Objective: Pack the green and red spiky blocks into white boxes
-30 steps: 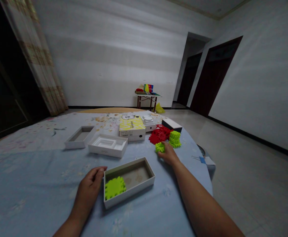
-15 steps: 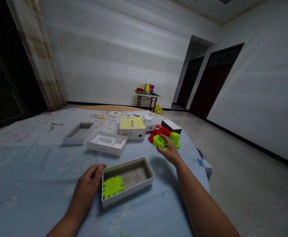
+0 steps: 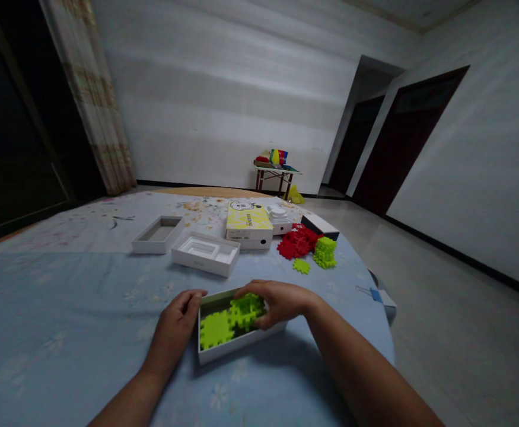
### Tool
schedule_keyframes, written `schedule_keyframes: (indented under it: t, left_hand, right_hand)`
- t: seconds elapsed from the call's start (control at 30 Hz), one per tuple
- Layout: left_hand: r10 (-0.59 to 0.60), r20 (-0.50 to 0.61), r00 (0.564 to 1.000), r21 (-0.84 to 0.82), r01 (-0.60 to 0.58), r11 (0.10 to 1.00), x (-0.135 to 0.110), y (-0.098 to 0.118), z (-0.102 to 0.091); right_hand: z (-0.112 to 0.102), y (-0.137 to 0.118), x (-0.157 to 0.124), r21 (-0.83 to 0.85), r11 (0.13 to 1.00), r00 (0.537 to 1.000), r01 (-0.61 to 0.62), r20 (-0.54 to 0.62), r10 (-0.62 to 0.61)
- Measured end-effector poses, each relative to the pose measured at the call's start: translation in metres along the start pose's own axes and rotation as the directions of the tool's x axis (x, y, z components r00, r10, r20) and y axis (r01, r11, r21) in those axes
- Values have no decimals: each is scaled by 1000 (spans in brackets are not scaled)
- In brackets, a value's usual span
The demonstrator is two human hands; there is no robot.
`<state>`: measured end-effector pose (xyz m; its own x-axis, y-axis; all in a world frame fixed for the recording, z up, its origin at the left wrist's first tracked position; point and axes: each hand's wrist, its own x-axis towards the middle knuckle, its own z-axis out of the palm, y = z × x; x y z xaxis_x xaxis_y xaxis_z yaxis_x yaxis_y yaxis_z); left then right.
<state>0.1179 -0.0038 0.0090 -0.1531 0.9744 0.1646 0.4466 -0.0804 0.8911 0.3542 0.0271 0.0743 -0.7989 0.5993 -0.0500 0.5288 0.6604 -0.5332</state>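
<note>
A shallow white box (image 3: 215,356) with a grey inside lies at a slant in front of me. My left hand (image 3: 174,326) is closed at its left end, fingertips on the back corner. In the box's left part lie flat lime-green notched building pieces (image 3: 216,330). My right hand (image 3: 281,301) reaches into the right part, fingers round a bunch of lime-green notched pieces (image 3: 245,311) that touches or nearly touches the others. Farther back right, a single green piece (image 3: 301,266) lies flat beside a green stack (image 3: 325,253) and a pile of red pieces (image 3: 295,242).
Beyond the box stand an open white tray with moulded recesses (image 3: 206,261), a grey-lined box (image 3: 158,235), a yellow-and-white carton (image 3: 249,228) and a small white box (image 3: 280,224). A black-and-white box (image 3: 321,226) lies near the tablecloth's right edge.
My right hand has carried green pieces from beside the red pile into the white box. A single green piece now shows by the pile. My left hand stays at the box.
</note>
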Motion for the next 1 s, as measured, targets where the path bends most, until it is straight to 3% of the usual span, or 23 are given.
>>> schedule_keyframes:
  t: [0.2,0.33,0.6,1.0]
  left_hand:
    - [18,-10,1000,-16,-18,1000,0,-2,0]
    - [34,-21,999,-4,-34,999,0,1,-1]
    - [45,-25,999,16,-45,999,1,-1,-1]
    - [40,-34,999,57,-38,998,3,-1,-2]
  right_hand:
    - [-8,-1,9,-7,998,979,-62,192,62]
    - [-10,1,11,-7,998,969,-67,239,67]
    - [-11,1,5,114,991,977,-71,207,46]
    - [-2,-2,14,-92,993,983,-79,158,93]
